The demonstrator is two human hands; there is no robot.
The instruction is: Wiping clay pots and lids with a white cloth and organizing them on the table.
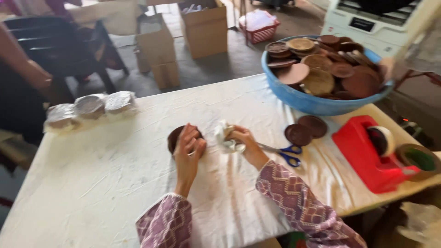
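Already our left hand (187, 146) lay curled over the brown round dish (177, 137) on the white tablecloth (110, 170), fingers gripping its rim. Just right of it, our right hand (242, 138) was closed around a crumpled white cloth (225, 137), nearly touching.

The left hand (187, 146) covers most of a dark round dish (176, 137), so only its left rim shows. The right hand (242, 138) closes on a white cloth (224, 136), hiding part of it. Scissors (285, 153) blades run under the wrist. Motion blur smears the blue basin (308, 102) and the wrapped stacks (90, 108). A tape roll (419, 159) is partly cut off at right.
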